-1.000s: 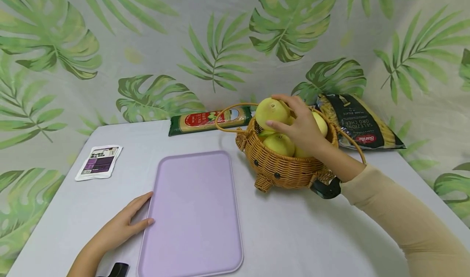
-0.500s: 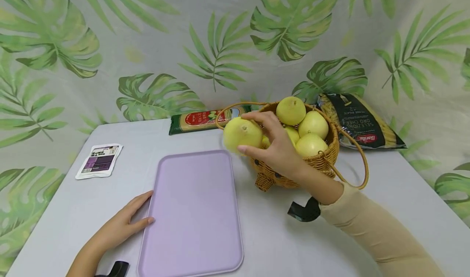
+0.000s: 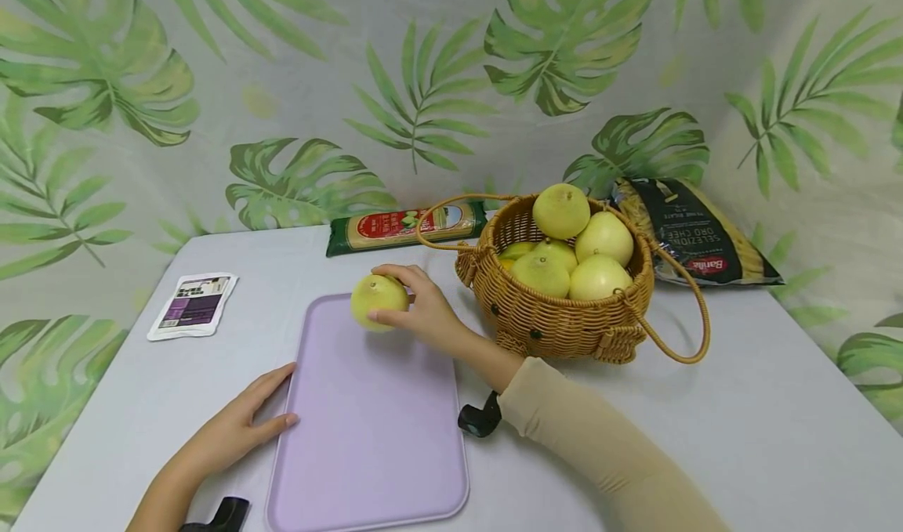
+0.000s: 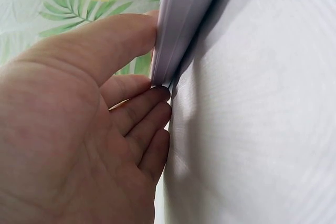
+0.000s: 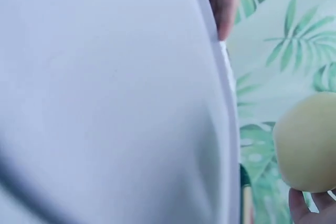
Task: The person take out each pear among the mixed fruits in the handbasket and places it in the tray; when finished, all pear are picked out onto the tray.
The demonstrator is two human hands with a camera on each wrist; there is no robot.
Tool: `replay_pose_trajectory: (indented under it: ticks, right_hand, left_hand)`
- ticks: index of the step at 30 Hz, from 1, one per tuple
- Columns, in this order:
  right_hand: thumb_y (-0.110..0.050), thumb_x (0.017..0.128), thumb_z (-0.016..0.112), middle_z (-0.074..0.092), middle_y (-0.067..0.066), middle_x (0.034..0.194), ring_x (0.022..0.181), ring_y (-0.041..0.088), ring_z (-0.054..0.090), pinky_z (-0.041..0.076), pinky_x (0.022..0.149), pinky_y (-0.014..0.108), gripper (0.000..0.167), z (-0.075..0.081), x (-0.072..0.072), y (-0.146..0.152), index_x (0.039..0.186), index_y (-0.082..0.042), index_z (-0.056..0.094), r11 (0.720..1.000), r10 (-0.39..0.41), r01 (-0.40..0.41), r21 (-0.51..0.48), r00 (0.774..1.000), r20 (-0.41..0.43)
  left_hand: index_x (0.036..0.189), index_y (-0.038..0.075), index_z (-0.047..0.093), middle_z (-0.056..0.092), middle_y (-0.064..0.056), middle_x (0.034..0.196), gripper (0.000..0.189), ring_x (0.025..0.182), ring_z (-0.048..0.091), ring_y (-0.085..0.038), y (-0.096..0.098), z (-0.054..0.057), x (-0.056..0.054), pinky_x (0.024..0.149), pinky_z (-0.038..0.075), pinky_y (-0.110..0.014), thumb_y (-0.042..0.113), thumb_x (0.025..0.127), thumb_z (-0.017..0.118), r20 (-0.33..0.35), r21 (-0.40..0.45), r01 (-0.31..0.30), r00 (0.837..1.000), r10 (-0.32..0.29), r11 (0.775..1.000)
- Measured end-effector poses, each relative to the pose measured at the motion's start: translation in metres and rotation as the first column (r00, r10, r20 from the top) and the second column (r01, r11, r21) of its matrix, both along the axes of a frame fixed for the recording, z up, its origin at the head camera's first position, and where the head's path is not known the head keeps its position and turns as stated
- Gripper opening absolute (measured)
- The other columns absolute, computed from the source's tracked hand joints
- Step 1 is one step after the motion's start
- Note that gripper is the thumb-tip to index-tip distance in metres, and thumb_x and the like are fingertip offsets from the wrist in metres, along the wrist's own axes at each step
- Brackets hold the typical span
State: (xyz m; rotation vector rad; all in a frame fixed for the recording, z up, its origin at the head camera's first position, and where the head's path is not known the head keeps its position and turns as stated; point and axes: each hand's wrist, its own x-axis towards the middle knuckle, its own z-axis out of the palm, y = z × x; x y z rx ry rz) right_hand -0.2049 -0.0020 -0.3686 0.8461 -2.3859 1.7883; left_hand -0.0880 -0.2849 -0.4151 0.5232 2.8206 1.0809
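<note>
In the head view my right hand [image 3: 430, 310] grips a round yellow-green pear [image 3: 379, 302] over the far end of a lilac tray [image 3: 374, 430]. Thumb and fingers span the pear's sides. The right wrist view shows the pear [image 5: 310, 142] apart from the tray's surface [image 5: 115, 87]. My left hand [image 3: 229, 430] rests at the tray's left edge, thumb and fingertips touching the rim. Its fingers look nearly straight in the left wrist view, where the tray rim [image 4: 181, 19] meets the thumb. More pears [image 3: 598, 277] lie in a wicker basket [image 3: 557, 324] to the right.
The basket's handles [image 3: 687, 281] stick out at both sides. Behind stand a green noodle packet [image 3: 405, 229] and a black pasta bag [image 3: 694, 234]. A white and purple pouch [image 3: 194, 306] lies at the left. Leaf-printed cloth [image 3: 416, 85] hangs behind the table.
My right hand has lifted the pear out of the basket and carried it left over the tray's far end. The left hand stays at the tray's edge.
</note>
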Motion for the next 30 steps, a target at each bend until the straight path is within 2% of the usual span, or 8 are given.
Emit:
replay_pose_trajectory:
  ticks: [9, 15, 18, 25, 28, 30]
  right_hand:
    - [-0.016, 0.073, 0.076, 0.052, 0.000, 0.112, 0.102, 0.012, 0.046, 0.037, 0.086, 0.028, 0.054, -0.029, -0.018, -0.030, 0.122, -0.016, 0.055, 0.999, -0.040, 0.038, 0.018, 0.991, 0.130]
    - [-0.013, 0.076, 0.073, 0.049, -0.004, 0.126, 0.116, 0.011, 0.041, 0.033, 0.095, 0.029, 0.055, -0.035, -0.023, -0.042, 0.126, -0.019, 0.052, 0.999, -0.004, 0.018, -0.051, 0.964, 0.268]
    - [-0.014, 0.078, 0.071, 0.046, -0.005, 0.130, 0.119, 0.011, 0.037, 0.030, 0.097, 0.031, 0.057, -0.034, -0.025, -0.047, 0.130, -0.021, 0.049, 0.998, 0.017, 0.003, -0.064, 0.949, 0.314]
    - [-0.016, 0.080, 0.069, 0.044, -0.002, 0.131, 0.118, 0.012, 0.037, 0.030, 0.096, 0.030, 0.058, -0.032, -0.031, -0.056, 0.133, -0.022, 0.046, 1.000, -0.023, 0.027, -0.009, 0.951, 0.307]
    - [-0.016, 0.080, 0.069, 0.043, 0.001, 0.131, 0.117, 0.014, 0.038, 0.031, 0.095, 0.031, 0.059, -0.031, -0.033, -0.058, 0.133, -0.022, 0.045, 1.000, -0.015, 0.018, -0.006, 0.952, 0.306]
    - [-0.019, 0.079, 0.070, 0.041, 0.002, 0.133, 0.118, 0.016, 0.037, 0.031, 0.094, 0.033, 0.061, -0.031, -0.032, -0.056, 0.134, -0.023, 0.043, 1.000, -0.025, 0.021, 0.015, 0.949, 0.315]
  left_hand:
    - [0.141, 0.010, 0.030, 0.034, -0.014, 0.137, 0.067, 0.124, 0.028, -0.039, 0.000, -0.002, -0.001, 0.090, 0.012, -0.004, 0.030, 0.085, 0.062, -0.001, -0.005, 0.005, 1.000, -0.005, 1.000]
    - [0.141, 0.011, 0.029, 0.034, -0.014, 0.137, 0.068, 0.124, 0.028, -0.037, -0.001, -0.002, -0.002, 0.089, 0.010, -0.003, 0.031, 0.085, 0.062, 0.010, -0.012, -0.002, 1.000, 0.002, 1.000]
    - [0.141, 0.010, 0.029, 0.034, -0.014, 0.137, 0.068, 0.125, 0.027, -0.032, -0.001, -0.002, -0.002, 0.089, 0.010, -0.003, 0.030, 0.085, 0.062, -0.001, -0.014, 0.000, 1.000, 0.000, 1.000]
    - [0.141, 0.013, 0.028, 0.034, -0.013, 0.137, 0.068, 0.127, 0.025, -0.017, -0.002, -0.003, -0.002, 0.090, 0.011, -0.002, 0.029, 0.085, 0.062, -0.019, -0.011, 0.004, 1.000, -0.004, 1.000]
    - [0.141, 0.012, 0.029, 0.035, -0.013, 0.137, 0.067, 0.126, 0.024, -0.010, -0.002, -0.003, -0.002, 0.089, 0.012, -0.002, 0.028, 0.085, 0.062, -0.022, 0.002, 0.009, 1.000, -0.009, 1.000]
    - [0.141, 0.011, 0.029, 0.035, -0.015, 0.136, 0.066, 0.126, 0.024, -0.009, 0.000, -0.003, -0.001, 0.089, 0.012, -0.002, 0.027, 0.086, 0.062, -0.029, 0.011, 0.021, 0.999, -0.021, 1.000]
